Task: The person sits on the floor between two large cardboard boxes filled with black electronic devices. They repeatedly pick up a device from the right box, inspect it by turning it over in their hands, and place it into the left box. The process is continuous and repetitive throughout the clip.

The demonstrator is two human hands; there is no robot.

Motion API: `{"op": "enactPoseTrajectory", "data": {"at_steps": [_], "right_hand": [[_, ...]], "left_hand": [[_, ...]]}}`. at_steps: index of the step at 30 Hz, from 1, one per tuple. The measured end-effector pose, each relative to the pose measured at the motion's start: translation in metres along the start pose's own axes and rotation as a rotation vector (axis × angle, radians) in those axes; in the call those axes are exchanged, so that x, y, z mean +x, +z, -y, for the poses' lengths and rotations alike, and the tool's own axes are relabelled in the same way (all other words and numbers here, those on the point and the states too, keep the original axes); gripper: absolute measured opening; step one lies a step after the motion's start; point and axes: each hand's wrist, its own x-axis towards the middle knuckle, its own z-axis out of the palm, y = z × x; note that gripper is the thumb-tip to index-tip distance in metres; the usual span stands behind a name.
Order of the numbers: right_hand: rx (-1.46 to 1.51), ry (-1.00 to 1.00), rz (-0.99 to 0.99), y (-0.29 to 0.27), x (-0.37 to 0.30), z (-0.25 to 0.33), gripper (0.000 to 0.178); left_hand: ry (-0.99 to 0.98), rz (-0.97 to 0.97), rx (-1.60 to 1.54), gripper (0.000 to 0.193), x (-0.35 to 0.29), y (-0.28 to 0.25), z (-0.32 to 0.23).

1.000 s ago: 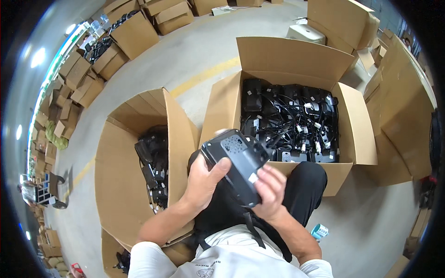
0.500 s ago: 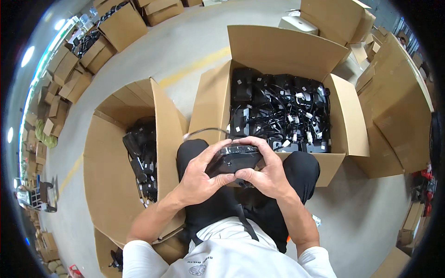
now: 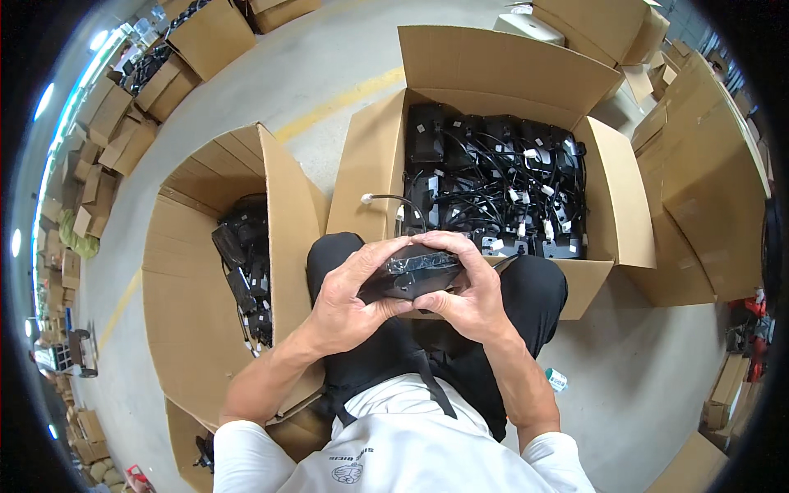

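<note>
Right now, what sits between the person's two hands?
In the head view, a black boxy device sits between the left hand and the right hand, held by both.

The room is bright. White lights (image 3: 43,100) glare on the left. A soft shadow lies on the pale floor (image 3: 625,386) beside the big box (image 3: 501,70). The black thing (image 3: 415,283) shines. The middle looks clear; far boxes (image 3: 99,111) look bent and fuzzy. The corners are black.

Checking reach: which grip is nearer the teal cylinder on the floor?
Right. In the picture, the right grip is above and left of the teal cylinder; the left grip is farther left.
</note>
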Motion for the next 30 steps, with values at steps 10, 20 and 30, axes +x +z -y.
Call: {"op": "enactPoseTrajectory", "data": {"at_steps": [10,20,30], "right_hand": [[0.083,0.349,-0.172,0.018,-0.013,0.003,0.055],[0.077,0.441,-0.202,0.024,-0.011,0.013,0.049],[0.035,0.365,-0.279,0.014,-0.008,0.010,0.050]], "left_hand": [[-0.277,-0.008,-0.121,0.064,-0.004,0.002,0.002],[-0.353,0.005,-0.220,0.060,-0.005,0.000,0.003],[-0.482,0.100,-0.244,0.088,0.002,-0.001,0.002]]}}
